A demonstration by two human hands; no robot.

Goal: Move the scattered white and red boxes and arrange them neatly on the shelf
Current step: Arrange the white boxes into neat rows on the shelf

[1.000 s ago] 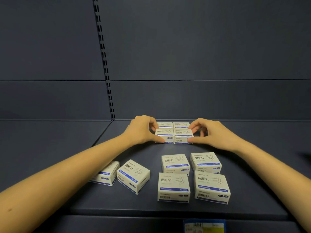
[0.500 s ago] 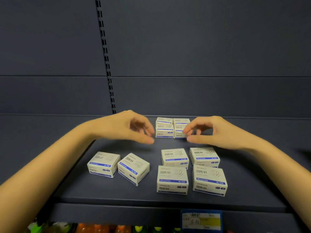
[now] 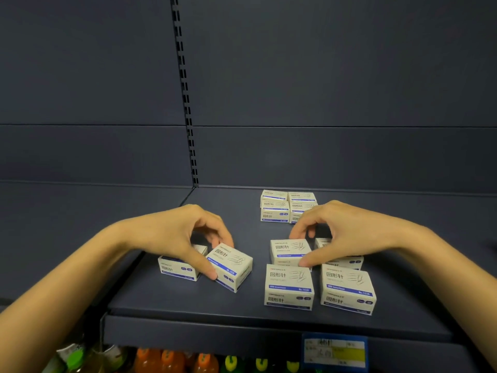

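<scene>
Small white boxes with a blue stripe lie on the dark shelf [image 3: 188, 300]. A neat stack of them [image 3: 275, 208] stands at the back. My left hand [image 3: 172, 238] reaches down over two boxes at the left, thumb and fingers pinching the angled box [image 3: 234, 267]; the box beside it [image 3: 174, 269] is partly covered. My right hand [image 3: 349, 235] pinches the rear middle box [image 3: 287, 250], thumb on its front edge and fingers behind. It hides most of the rear right box [image 3: 347, 261]. Two front boxes [image 3: 289, 286] [image 3: 348, 290] lie untouched. All boxes rest on the shelf.
A slotted upright rail [image 3: 185, 103] runs up the dark back panel. A blue and yellow price label [image 3: 334, 351] hangs on the shelf's front edge. Bottles with orange and green caps [image 3: 172, 359] stand on the level below.
Both hands have drawn back from the rear stack and come down toward me. The left hand moved onto the angled left box, the right onto the rear middle box.
</scene>
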